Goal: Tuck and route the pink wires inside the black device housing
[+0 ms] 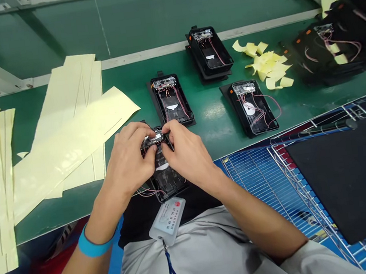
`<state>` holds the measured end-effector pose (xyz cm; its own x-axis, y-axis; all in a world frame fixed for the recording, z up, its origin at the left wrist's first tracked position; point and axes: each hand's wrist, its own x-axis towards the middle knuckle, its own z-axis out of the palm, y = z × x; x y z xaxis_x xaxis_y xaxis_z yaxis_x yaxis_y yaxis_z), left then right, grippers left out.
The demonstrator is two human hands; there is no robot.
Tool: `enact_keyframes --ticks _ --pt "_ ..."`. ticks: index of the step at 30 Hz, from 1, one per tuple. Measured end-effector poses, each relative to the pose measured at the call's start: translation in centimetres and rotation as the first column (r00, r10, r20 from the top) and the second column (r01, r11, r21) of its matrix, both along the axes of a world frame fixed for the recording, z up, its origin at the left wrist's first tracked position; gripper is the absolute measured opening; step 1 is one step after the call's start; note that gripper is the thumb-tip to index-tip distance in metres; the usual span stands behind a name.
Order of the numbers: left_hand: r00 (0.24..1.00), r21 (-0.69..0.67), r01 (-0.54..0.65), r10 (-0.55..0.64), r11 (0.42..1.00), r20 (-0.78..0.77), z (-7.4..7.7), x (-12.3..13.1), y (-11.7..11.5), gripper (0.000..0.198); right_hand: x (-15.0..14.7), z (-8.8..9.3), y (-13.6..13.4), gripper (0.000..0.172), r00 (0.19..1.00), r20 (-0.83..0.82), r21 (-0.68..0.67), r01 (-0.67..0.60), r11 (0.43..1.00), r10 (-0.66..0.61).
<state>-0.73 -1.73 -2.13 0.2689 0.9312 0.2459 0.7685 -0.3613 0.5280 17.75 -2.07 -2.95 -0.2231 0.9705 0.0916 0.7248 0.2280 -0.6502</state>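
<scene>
At the bench's front edge lies an open black plastic housing with a small circuit board across its far end. My left hand pinches the board's left part between thumb and fingers. From the other side, my right hand has thumb and fingertips closed on the board's right end. Pinkish wires trail out of the housing at its left. Both hands partly cover the board, so I cannot tell whether it sits fully in the housing. Just beyond stands a similar black housing with a board and wires inside.
More wired black housings stand further back, and another housing is to the right. Yellow paper sheets cover the left side. Yellow scraps and a pile of black housings lie right. A wire rack stands below the edge.
</scene>
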Motion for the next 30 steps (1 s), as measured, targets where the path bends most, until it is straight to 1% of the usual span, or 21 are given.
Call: enact_keyframes --ticks 3,5,7,10,12,14,19,22,24,26,28,30 --pt "0.998 0.031 0.054 -0.053 0.998 -0.040 0.0 -0.2 0.4 0.028 0.3 0.0 -0.2 0.030 1.000 -0.014 -0.014 0.000 1.000 0.000" --pt "0.993 0.061 0.105 -0.102 0.993 -0.055 0.0 -0.3 0.7 0.029 0.3 0.0 -0.3 0.029 1.000 -0.015 -0.021 0.007 1.000 -0.008" --pt "0.988 0.072 0.146 -0.141 0.987 -0.065 0.0 -0.2 1.0 0.026 0.3 -0.1 -0.4 0.026 1.000 -0.009 -0.029 0.018 0.999 -0.018" --pt "0.983 0.065 0.172 -0.167 0.983 -0.081 0.1 0.0 1.3 0.020 0.2 -0.1 -0.5 0.022 0.999 0.003 -0.042 0.036 0.998 -0.036" --pt "0.984 0.069 0.163 -0.157 0.984 -0.089 0.0 0.2 1.3 0.020 0.2 -0.1 -0.5 0.023 0.999 0.004 -0.048 0.040 0.998 -0.040" --pt "0.987 0.082 0.132 -0.124 0.988 -0.101 -0.1 0.5 1.2 0.019 0.3 -0.1 -0.5 0.024 0.999 -0.001 -0.049 0.039 0.998 -0.039" --pt "0.996 0.101 0.046 -0.038 0.994 -0.079 -0.7 1.6 0.9 0.008 0.3 -0.5 -0.6 0.024 0.999 -0.017 -0.048 0.040 0.998 -0.041" --pt "0.999 0.086 0.022 -0.018 0.996 -0.045 -0.8 1.9 0.9 0.008 0.3 -0.6 -0.6 0.024 0.999 -0.023 -0.052 0.044 0.998 -0.046" --pt "0.999 0.071 0.026 -0.023 0.997 -0.035 -0.6 1.7 0.9 0.009 0.4 -0.6 -0.6 0.024 0.999 -0.026 -0.058 0.044 0.997 -0.046" --pt "0.999 0.025 0.037 -0.037 0.999 0.000 -0.2 1.2 0.7 0.014 0.5 -0.5 -0.6 0.027 0.999 -0.027 -0.067 0.039 0.997 -0.041" --pt "0.997 -0.025 0.041 -0.039 0.999 0.066 0.2 0.5 0.3 0.025 0.6 -0.3 -0.6 0.029 0.999 -0.026 -0.075 0.037 0.996 -0.039" --pt "0.992 -0.046 0.019 -0.013 0.999 0.125 0.6 -0.3 -0.3 0.035 0.6 0.0 -0.7 0.031 0.999 -0.018 -0.083 0.036 0.996 -0.037"
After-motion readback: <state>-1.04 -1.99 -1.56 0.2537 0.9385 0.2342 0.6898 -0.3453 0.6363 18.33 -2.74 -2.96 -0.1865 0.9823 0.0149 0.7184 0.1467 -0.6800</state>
